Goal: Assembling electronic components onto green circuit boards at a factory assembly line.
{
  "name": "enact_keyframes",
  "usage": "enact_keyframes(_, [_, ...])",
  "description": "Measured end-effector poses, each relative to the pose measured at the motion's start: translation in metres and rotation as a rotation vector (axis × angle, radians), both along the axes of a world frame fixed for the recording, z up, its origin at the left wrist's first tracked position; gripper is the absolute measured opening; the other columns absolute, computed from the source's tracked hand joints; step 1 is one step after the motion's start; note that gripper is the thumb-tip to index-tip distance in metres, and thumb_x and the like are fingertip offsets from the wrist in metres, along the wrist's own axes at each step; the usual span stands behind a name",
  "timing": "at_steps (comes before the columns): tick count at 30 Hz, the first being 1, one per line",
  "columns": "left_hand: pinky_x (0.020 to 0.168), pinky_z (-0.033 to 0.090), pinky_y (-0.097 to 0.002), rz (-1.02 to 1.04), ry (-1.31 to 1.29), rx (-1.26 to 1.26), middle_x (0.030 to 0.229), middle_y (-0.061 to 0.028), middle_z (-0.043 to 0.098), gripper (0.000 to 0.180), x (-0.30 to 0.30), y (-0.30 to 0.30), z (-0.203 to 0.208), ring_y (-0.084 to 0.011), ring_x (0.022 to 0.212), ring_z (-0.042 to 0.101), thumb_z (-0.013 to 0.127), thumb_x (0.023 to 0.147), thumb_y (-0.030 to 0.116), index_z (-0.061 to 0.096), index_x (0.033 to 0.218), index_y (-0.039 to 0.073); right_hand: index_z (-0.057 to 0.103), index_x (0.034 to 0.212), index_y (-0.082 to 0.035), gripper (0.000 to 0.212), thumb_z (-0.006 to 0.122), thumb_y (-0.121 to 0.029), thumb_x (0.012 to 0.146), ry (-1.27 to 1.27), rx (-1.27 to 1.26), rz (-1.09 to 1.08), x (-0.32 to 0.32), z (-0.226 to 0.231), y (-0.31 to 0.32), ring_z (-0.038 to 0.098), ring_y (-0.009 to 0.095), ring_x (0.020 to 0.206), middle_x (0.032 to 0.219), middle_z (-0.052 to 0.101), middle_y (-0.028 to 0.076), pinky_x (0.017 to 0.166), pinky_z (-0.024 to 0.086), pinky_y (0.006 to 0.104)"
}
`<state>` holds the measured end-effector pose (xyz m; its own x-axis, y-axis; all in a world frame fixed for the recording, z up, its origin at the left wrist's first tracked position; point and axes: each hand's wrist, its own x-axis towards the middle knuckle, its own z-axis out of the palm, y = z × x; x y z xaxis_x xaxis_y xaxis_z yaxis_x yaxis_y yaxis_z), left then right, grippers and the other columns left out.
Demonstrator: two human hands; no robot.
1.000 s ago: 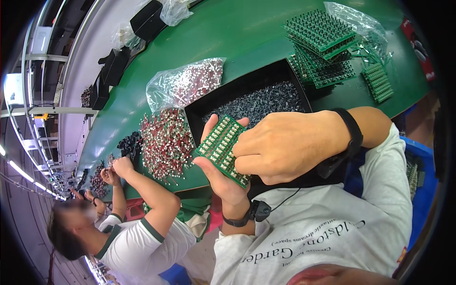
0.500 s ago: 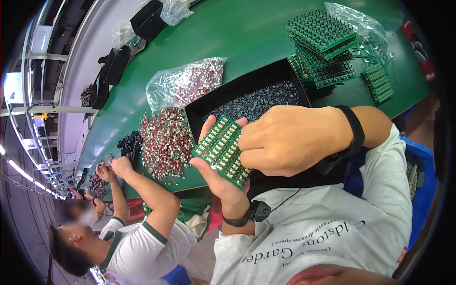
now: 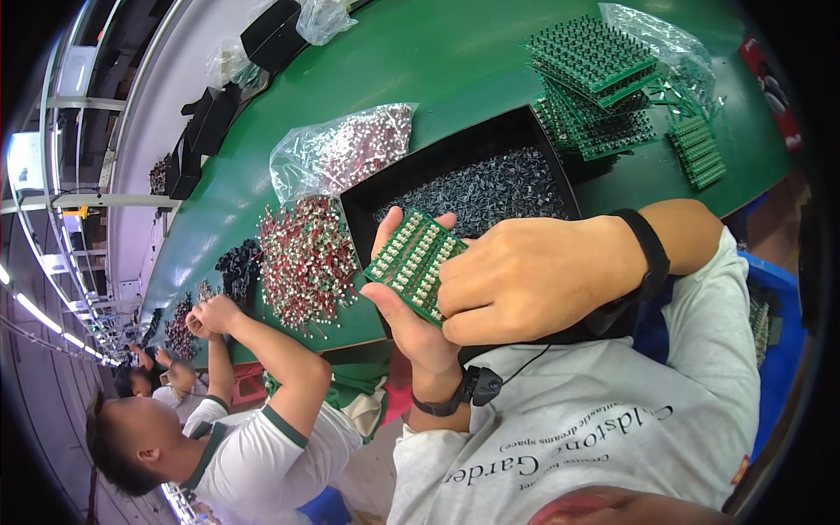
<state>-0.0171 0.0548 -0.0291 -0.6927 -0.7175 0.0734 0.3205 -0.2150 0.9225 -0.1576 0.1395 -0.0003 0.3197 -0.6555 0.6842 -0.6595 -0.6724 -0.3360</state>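
My left hand (image 3: 422, 339) holds a green circuit board panel (image 3: 409, 262) from below and along its sides, tilted toward me. Rows of small whitish connectors cover its upper face. Over the board's right edge lies my right hand (image 3: 544, 278), its fingers curled and pressed together at the board. Whatever those fingertips pinch, if anything, is hidden behind the hand. Just beyond both hands stands a black box (image 3: 357, 208) holding a heap of small dark parts (image 3: 490, 185).
Left of the box lie a pile of red-and-white wired parts (image 3: 306, 262) and a clear bag (image 3: 293, 166). Stacked boards (image 3: 591, 61) and a single board panel (image 3: 697, 150) stand at right on the green table (image 3: 455, 52). A co-worker (image 3: 254, 455) sits at left.
The board has tilted and shifted slightly up in my left hand. My right hand has moved a little down along it. The co-worker's head and hands have shifted.
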Motion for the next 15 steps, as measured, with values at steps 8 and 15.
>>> enact_keyframes(8, [0.09,0.053,-0.0431,-0.058,0.009,0.031,0.126,-0.0263,0.058,0.081,0.0008,-0.0013,0.0025,-0.0317,0.1,0.065,0.023,0.101,0.066,0.027,0.151,0.003,0.055,0.082,-0.004,0.012,0.063,-0.012,0.079,0.017,0.019,0.038,-0.0008,0.0011,-0.0006,0.057,0.021,0.068,0.076,0.05,0.006,0.045,0.049,0.0324])
enact_keyframes(15, [0.092,0.053,-0.0418,-0.08,0.032,0.036,0.124,-0.0262,0.06,0.081,0.0006,-0.0035,-0.0009,-0.0308,0.103,0.065,0.024,0.101,0.066,0.028,0.151,0.003,0.054,0.079,-0.005,0.013,0.064,-0.013,0.077,0.056,-0.004,-0.002,-0.0027,0.0033,0.0013,0.057,0.022,0.067,0.075,0.05,0.006,0.046,0.049,0.0327])
